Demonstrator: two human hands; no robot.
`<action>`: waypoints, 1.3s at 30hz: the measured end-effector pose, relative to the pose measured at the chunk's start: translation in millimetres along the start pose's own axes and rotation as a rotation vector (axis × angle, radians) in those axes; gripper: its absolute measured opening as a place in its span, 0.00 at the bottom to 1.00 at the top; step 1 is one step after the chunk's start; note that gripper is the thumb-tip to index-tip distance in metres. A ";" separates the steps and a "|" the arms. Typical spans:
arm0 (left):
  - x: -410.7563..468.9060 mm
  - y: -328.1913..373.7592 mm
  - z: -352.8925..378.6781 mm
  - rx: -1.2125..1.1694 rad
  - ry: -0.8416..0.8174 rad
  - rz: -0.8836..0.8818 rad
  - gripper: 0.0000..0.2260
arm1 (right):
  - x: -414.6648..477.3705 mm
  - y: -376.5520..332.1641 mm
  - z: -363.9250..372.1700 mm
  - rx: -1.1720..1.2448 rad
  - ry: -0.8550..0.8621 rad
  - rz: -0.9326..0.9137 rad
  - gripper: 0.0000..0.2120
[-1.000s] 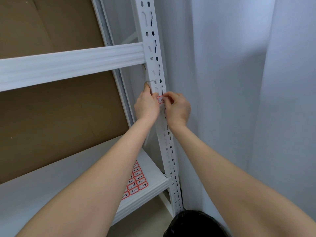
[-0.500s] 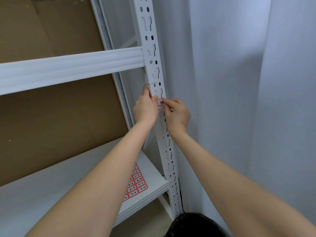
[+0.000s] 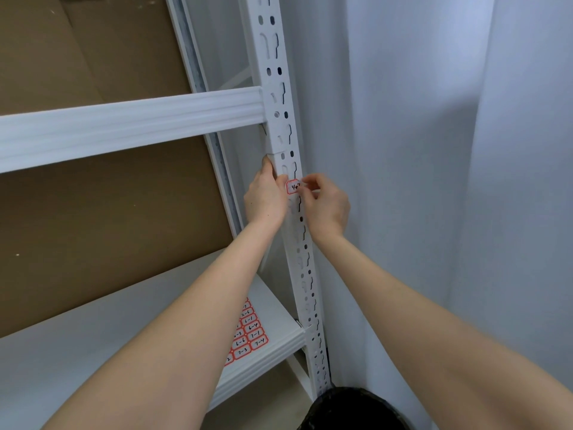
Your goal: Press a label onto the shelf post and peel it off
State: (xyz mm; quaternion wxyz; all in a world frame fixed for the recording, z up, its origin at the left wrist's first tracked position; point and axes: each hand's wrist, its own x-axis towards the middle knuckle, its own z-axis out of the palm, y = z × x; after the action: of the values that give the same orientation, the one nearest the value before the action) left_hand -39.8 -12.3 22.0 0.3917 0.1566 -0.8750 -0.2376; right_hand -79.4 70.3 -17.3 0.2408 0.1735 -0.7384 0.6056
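Cardboard: a brown cardboard sheet (image 3: 93, 228) stands behind the white metal shelving at the far left.
Upper beam: a white ribbed horizontal beam (image 3: 130, 125) runs rightward into the upright.
Lower shelf: a white flat shelf board (image 3: 62, 352) carries a sheet of red-bordered handwritten stickers (image 3: 248, 333) near its right front corner, partly hidden by the left forearm.
Left hand (image 3: 266, 200): fingers curled round the left edge of the upright just below the beam, thumb lying against the sticker's left side.
Upright: a white perforated metal post (image 3: 305, 259), slotted along its length.
Sticker: a small red-bordered white label (image 3: 293, 187) with handwritten marks sits on the post's front face, between the two hands.
Right hand (image 3: 325, 206): fingertips bunched narrowly, pinching the label's right edge.
Curtain: pale grey fabric (image 3: 434, 181) hangs at the right.
Bottom edge: a dark rounded object (image 3: 353, 408), unclear.
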 end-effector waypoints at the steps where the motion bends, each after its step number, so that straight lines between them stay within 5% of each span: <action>1: 0.2 0.0 -0.2 -0.002 0.001 0.001 0.16 | 0.8 -1.4 -0.5 -0.002 0.005 -0.010 0.04; 21: 0.3 0.4 0.6 0.001 0.001 -0.009 0.16 | 13.4 -13.7 -2.5 -0.422 -0.131 -0.132 0.11; 27: 0.2 0.0 0.4 0.004 -0.004 -0.006 0.17 | 4.4 -3.9 -2.5 -0.268 -0.084 -0.045 0.09; 39: -0.6 -0.9 1.6 0.020 0.020 -0.010 0.15 | -1.2 9.9 12.2 0.047 0.101 -0.203 0.05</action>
State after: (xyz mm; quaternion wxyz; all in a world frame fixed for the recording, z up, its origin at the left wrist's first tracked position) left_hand -40.5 -12.4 20.2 0.3976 0.1675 -0.8726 -0.2292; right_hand -85.6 60.4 -27.8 0.3336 0.2224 -0.6896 0.6030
